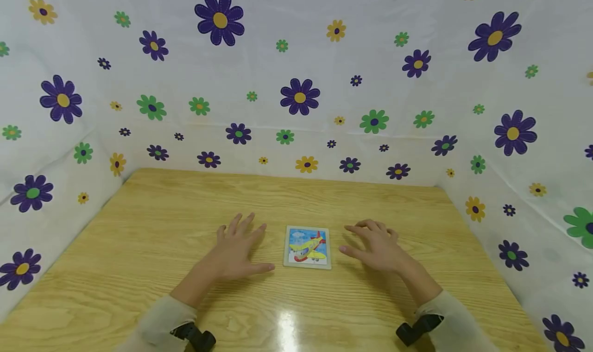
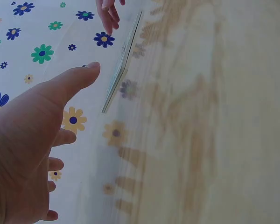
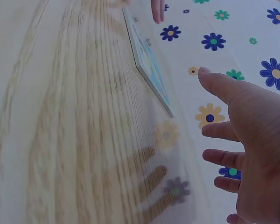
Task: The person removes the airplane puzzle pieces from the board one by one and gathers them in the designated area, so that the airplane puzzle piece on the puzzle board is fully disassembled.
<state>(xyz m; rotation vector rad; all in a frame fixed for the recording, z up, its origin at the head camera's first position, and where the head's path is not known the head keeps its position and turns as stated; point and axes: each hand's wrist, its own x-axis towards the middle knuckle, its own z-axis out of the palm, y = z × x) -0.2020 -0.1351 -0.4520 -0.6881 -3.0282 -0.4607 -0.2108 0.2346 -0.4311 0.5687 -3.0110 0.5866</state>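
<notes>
A square picture puzzle with a pale frame lies flat on the wooden table, showing a yellow and red airplane on blue. My left hand is spread just to its left, thumb pointing toward it without contact. On the other side, my right hand hovers with fingers loosely extended, also apart from the puzzle. From the left wrist, the puzzle appears nearly edge-on beyond the thumb. In the right wrist view the puzzle lies left of the hand. Neither hand holds anything.
The glossy wooden table reflects light near its front. White cloth printed with purple, green and yellow flowers stands along the back and both sides. Each wrist carries a black camera mount over a light sleeve.
</notes>
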